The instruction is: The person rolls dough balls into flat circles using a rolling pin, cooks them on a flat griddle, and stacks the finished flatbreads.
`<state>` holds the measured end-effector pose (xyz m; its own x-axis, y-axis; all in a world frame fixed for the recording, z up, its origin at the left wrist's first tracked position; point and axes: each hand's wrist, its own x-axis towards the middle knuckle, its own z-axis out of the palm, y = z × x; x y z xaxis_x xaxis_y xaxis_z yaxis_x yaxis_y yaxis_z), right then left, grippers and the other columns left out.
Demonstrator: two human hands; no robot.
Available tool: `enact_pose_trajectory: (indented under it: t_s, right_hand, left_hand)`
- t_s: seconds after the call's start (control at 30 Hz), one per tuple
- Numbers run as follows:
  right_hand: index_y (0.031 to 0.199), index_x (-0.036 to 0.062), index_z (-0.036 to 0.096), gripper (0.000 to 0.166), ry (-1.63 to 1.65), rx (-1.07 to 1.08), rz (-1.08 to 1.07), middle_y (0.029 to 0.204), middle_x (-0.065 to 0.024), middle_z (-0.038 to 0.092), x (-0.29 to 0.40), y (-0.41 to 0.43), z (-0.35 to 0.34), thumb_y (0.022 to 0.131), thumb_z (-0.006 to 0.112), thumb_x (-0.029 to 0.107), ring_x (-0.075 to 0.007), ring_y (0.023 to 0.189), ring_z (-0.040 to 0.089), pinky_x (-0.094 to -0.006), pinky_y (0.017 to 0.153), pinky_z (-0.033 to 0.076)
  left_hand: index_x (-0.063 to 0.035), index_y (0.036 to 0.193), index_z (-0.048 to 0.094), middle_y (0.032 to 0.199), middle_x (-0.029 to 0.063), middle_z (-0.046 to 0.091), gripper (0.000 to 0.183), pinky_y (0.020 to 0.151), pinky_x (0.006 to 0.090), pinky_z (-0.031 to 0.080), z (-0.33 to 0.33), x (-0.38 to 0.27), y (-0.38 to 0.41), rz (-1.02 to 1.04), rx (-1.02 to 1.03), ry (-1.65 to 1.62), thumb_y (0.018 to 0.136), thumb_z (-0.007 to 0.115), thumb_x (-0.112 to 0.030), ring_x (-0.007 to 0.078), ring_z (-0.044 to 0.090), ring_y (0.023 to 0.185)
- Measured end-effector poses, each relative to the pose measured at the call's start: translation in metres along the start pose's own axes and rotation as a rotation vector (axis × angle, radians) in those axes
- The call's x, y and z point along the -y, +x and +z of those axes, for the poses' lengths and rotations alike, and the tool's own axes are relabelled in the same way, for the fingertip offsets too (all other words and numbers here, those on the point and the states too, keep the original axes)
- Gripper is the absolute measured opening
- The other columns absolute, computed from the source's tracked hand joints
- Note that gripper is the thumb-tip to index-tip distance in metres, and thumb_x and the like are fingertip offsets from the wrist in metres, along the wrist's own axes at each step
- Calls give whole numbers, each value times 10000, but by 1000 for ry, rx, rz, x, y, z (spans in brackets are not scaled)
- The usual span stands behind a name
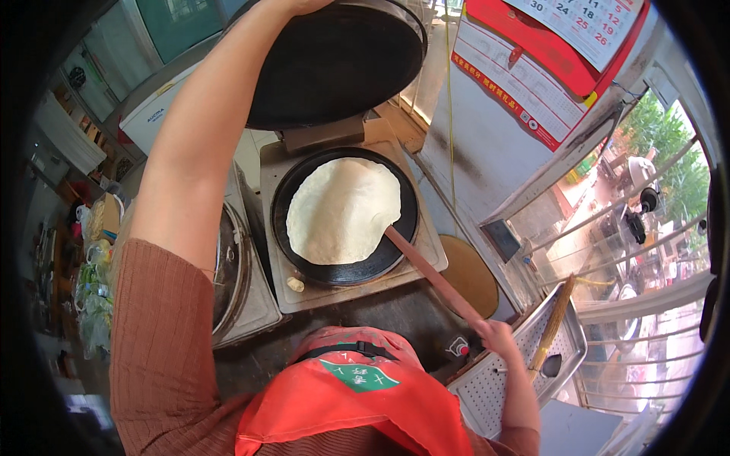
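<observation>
A round, pale flatbread [342,211] lies on the black round griddle plate [399,256] of an electric griddle, its raised round lid [342,62] standing above and behind. My left hand [305,5] is at the top edge of the view, at the lid's upper rim; its fingers are mostly cut off, so its hold cannot be made out. In my right hand [495,336] is a long flat wooden stick [436,279], which slants up to the left, its far tip at the flatbread's lower right edge. A small lump of dough [295,284] rests on the griddle's casing by the front left corner.
Left of the griddle stands a second round appliance [248,285], partly behind my left arm. On the right, a perforated metal tray [485,393] holds a straw brush [553,328] and a dark utensil. A round brown board [467,276] lies beside the griddle, near the wall and barred window.
</observation>
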<state>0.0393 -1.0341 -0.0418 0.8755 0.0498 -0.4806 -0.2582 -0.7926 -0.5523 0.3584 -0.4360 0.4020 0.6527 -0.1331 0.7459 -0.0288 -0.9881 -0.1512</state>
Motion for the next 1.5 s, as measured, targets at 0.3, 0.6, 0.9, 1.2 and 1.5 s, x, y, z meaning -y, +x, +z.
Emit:
enact_pose_trajectory:
  t_s: [0.3, 0.6, 0.9, 1.2, 1.5]
  right_hand:
    - [797, 2, 702, 455, 183, -162, -164, 611, -107, 658, 163, 96, 55, 935, 687, 435, -213, 508, 642, -365, 497, 499]
    - [1287, 160, 648, 528, -556, -425, -596, 990, -86, 569, 165, 11, -22, 773, 729, 70, -289, 993, 558, -427, 902, 426]
    - [903, 44, 687, 222, -29, -86, -9, 700, -89, 643, 6, -48, 67, 964, 651, 255, -196, 658, 657, -365, 624, 523]
    - [698, 55, 557, 580, 604, -225, 133, 517, -25, 495, 3, -58, 82, 1062, 440, 492, -129, 386, 463, -297, 372, 361]
    - [791, 78, 539, 530, 742, -220, -140, 520, -9, 460, 141, -12, 76, 1072, 410, 509, -110, 349, 423, -269, 324, 320]
  left_hand:
    - [-24, 1306, 557, 1252, 208, 579, 705, 1030, 495, 422, -10, -1, -24, 49, 5, -7, 845, 712, -534, 383, 526, 1217]
    - [-19, 1301, 552, 1229, 216, 586, 709, 1035, 502, 418, -34, -4, -39, 14, -2, 33, 836, 721, -527, 381, 520, 1225]
    - [-29, 1340, 516, 1246, 198, 569, 728, 1025, 508, 406, -28, -37, -78, 60, -71, 4, 834, 735, -504, 366, 510, 1221]
    - [-86, 1246, 578, 1018, 156, 631, 499, 810, 473, 502, -55, -80, -175, 212, -66, -145, 907, 677, -439, 350, 631, 972]
    - [-56, 1262, 562, 895, 268, 683, 532, 743, 562, 527, -41, -176, -417, 34, 960, -914, 892, 646, -429, 462, 673, 845]
